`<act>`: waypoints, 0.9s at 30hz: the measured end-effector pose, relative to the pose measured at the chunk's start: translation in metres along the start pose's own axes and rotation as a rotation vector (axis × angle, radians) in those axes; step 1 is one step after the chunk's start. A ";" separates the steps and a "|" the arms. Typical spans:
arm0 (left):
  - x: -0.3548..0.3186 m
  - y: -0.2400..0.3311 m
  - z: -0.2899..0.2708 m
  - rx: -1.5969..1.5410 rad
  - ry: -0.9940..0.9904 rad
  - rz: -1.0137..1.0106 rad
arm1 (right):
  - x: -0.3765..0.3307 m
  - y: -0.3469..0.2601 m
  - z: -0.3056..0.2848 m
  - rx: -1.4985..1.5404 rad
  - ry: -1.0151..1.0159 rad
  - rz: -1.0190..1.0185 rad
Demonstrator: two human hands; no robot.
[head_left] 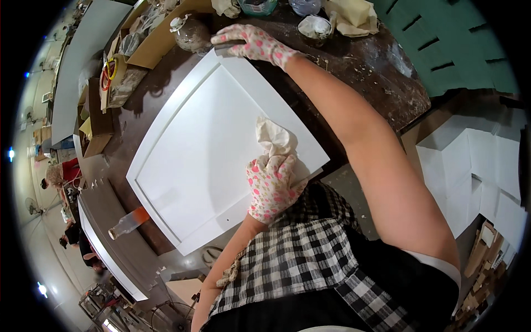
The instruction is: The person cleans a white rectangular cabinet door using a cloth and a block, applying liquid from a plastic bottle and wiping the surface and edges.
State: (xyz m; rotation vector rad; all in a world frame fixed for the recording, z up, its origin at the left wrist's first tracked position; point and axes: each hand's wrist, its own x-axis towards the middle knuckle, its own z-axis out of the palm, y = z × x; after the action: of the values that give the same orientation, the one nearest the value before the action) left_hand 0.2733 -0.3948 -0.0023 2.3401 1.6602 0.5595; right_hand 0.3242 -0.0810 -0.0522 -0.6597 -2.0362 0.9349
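A white framed panel (193, 144), like a cabinet door, lies at a slant on the dark worktable. My left hand (272, 187), in a white glove with pink flowers, rests on the panel's near edge. Its fingers are closed on a crumpled white cloth (272, 135), which spreads out ahead of them on the panel. My right hand (254, 44), in a matching glove, reaches to the panel's far corner. Between its thumb and fingers shows a small grey flat piece (224, 50), pressed along that corner; what it is made of I cannot tell.
A wrapped jar (191, 34) stands just beyond the far corner, beside cardboard boxes (160, 39) and scissors (108, 72). A bowl (314, 27) and a yellowish cloth (354, 16) sit at the back. A bottle (128, 222) lies left of the panel. White panels (470, 166) stand at right.
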 end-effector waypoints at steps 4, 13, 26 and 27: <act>0.002 0.001 -0.001 0.010 -0.009 0.003 | -0.023 -0.014 -0.007 -0.009 0.033 0.065; -0.004 -0.007 0.002 -0.045 -0.005 -0.013 | -0.272 -0.165 -0.034 -0.302 0.137 0.173; -0.128 -0.177 -0.086 -0.207 0.398 -0.409 | -0.284 -0.159 -0.003 -0.609 0.393 0.133; -0.163 -0.207 -0.108 0.064 0.397 -0.426 | -0.284 -0.158 -0.001 -0.632 0.379 0.135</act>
State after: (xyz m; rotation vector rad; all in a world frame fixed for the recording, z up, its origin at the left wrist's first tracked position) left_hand 0.0025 -0.4826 -0.0147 1.9043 2.2966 0.9287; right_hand 0.4631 -0.3749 -0.0510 -1.2193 -1.9403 0.1840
